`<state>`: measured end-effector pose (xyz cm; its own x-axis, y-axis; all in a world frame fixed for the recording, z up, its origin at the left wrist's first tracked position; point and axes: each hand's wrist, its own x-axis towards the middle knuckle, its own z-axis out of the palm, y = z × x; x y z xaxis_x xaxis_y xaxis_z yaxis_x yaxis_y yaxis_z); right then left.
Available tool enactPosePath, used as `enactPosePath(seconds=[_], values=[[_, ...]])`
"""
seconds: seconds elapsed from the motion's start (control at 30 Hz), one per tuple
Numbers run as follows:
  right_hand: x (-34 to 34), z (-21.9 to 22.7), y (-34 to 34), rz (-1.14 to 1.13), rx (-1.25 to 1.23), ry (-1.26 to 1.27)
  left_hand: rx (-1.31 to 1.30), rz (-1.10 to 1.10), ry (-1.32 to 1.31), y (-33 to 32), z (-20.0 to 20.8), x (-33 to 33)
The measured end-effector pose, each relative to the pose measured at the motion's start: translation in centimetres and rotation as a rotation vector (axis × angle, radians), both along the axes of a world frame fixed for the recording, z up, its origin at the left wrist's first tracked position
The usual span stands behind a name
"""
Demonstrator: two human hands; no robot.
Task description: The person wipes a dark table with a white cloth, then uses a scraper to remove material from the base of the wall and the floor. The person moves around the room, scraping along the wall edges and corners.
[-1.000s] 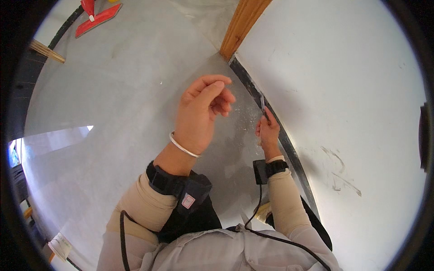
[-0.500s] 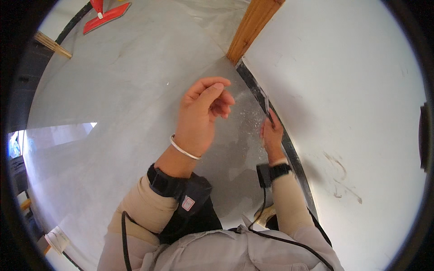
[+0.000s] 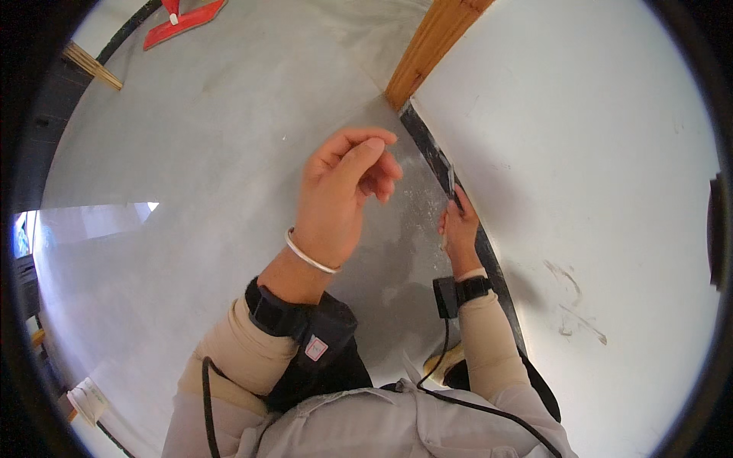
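My right hand [image 3: 458, 229] is down at the foot of the white wall [image 3: 595, 175], closed around a thin flat tool [image 3: 451, 183] whose blade points up along the dark baseboard strip [image 3: 431, 149]. White dust lies on the grey floor [image 3: 229, 153] just left of that strip. My left hand [image 3: 340, 195] hangs raised in the air above the floor, fingers loosely curled and apart, holding nothing. A pale bangle circles its wrist, and a black strap sits on each forearm.
A wooden door frame post [image 3: 431, 42] rises from the corner where the baseboard ends. A red flat tool [image 3: 183, 19] and a wooden strip [image 3: 92, 65] lie on the floor far off at the top left. A black cable [image 3: 439, 366] runs from my right wrist.
My right hand has stayed at the baseboard with the tool, shifting slightly along it. My left hand stays raised, its fingers curled a little more.
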<state>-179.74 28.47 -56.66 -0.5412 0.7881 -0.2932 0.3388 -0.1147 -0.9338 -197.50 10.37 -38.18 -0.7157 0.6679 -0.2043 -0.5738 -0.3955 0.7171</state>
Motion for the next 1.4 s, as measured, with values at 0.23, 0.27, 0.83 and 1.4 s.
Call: enactPosePath(seconds=[0.23,0.27,0.83,1.4], values=[[-6.2,0.5,-0.5,-0.065,-0.179,0.032,-0.005,-0.008,0.014,-0.1,0.6,0.5],[-5.3,0.5,-0.3,-0.074,-0.168,0.042,0.004,-0.007,0.002,-0.2,0.6,0.3],[-11.0,1.6,-0.7,-0.096,-0.318,0.143,0.013,0.086,0.001,-3.3,2.0,-0.3],[9.8,1.2,-3.3,-0.181,-0.1,-0.123,-0.073,0.047,0.072,-2.9,1.6,1.4]])
